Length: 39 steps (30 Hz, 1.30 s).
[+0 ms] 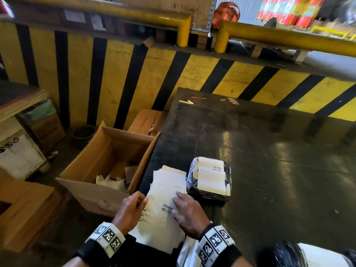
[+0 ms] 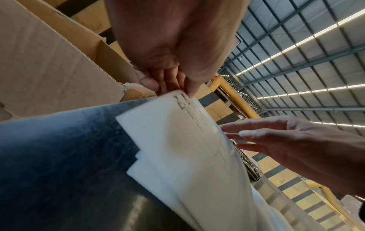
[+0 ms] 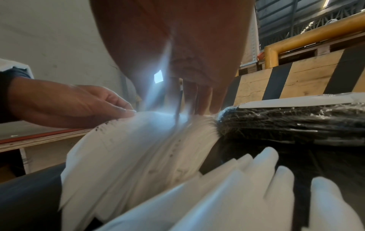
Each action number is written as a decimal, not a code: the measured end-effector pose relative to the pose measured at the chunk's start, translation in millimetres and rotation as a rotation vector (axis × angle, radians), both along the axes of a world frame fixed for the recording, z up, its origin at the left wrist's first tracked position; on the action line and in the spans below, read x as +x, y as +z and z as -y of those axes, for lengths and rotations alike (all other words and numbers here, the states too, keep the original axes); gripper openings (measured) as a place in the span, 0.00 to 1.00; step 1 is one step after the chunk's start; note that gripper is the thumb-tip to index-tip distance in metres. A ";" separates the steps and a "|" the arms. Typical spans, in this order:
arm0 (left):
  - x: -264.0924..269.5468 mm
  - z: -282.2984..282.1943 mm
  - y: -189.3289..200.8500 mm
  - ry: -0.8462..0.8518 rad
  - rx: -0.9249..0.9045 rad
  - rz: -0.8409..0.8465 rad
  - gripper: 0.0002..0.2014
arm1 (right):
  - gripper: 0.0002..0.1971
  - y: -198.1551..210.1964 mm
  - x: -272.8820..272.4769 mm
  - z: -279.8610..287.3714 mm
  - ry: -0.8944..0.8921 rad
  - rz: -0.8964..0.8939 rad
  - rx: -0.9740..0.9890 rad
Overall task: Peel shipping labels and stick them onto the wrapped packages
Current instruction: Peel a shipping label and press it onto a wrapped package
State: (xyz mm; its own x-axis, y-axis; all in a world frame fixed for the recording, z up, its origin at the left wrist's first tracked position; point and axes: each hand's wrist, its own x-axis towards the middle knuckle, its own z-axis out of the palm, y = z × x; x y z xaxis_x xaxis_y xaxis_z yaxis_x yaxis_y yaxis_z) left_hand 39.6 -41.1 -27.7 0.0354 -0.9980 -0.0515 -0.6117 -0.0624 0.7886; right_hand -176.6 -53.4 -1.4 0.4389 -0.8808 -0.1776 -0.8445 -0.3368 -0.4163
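I see the stack of shipping labels (image 1: 162, 207) at the near edge of the dark desk (image 1: 269, 151), touching the wrapped package (image 1: 210, 179) just beyond, which already carries a label. My left hand (image 1: 130, 211) pinches the top sheet's left edge; my right hand (image 1: 189, 212) presses straight fingers (image 2: 254, 134) flat on the stack. An open cardboard box (image 1: 107, 160) stands left of the stack.

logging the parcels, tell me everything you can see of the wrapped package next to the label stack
The wrapped package is a flat, roughly rectangular bundle in glossy black film, wrinkled and reflective. A white label with small barcodes already covers most of its top. It lies flat on the dark table, against the right edge of the label stack. Neither hand touches it.
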 end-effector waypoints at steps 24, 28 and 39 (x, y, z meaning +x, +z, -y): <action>-46.5 77.7 125.5 0.044 -0.157 -0.548 0.10 | 0.04 100.1 -33.1 -12.7 -0.352 0.990 0.177; -53.9 83.7 125.6 0.053 -0.140 -0.538 0.11 | 0.06 107.8 -39.1 -15.9 -0.299 0.967 0.162; -46.1 88.2 122.5 0.074 -0.180 -0.373 0.08 | 0.06 124.6 -35.6 -11.9 -0.308 1.116 0.191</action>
